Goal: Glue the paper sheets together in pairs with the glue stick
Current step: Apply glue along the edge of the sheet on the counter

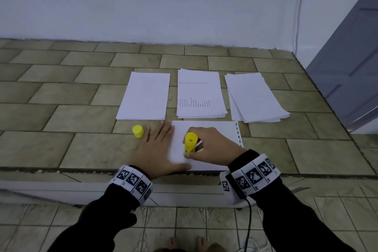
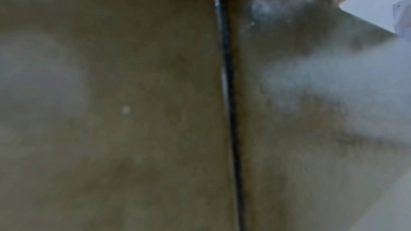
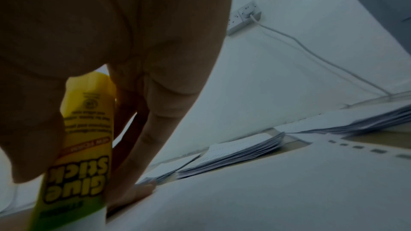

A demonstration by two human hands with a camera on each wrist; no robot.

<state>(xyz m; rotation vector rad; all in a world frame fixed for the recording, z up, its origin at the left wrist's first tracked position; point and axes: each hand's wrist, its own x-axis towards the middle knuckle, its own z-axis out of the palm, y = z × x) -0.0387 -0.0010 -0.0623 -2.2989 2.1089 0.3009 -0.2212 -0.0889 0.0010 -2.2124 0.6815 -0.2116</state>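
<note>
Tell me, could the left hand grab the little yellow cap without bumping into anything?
Probably yes. The yellow cap stands on the tiles just beside the left hand, with nothing between them. That hand lies flat, pressing the paper sheet, so it would have to let go first.

We see our right hand (image 3: 106,45) curled round the yellow glue stick (image 3: 82,155), its label reading upside down and its lower end down on a white paper sheet (image 3: 266,191) with a row of dark dashes along its far edge. Beyond lie stacks of paper (image 3: 240,154) on the tiled surface. A socket strip (image 3: 244,18) sits on the white wall, a cable (image 3: 311,50) trailing from it.
</note>
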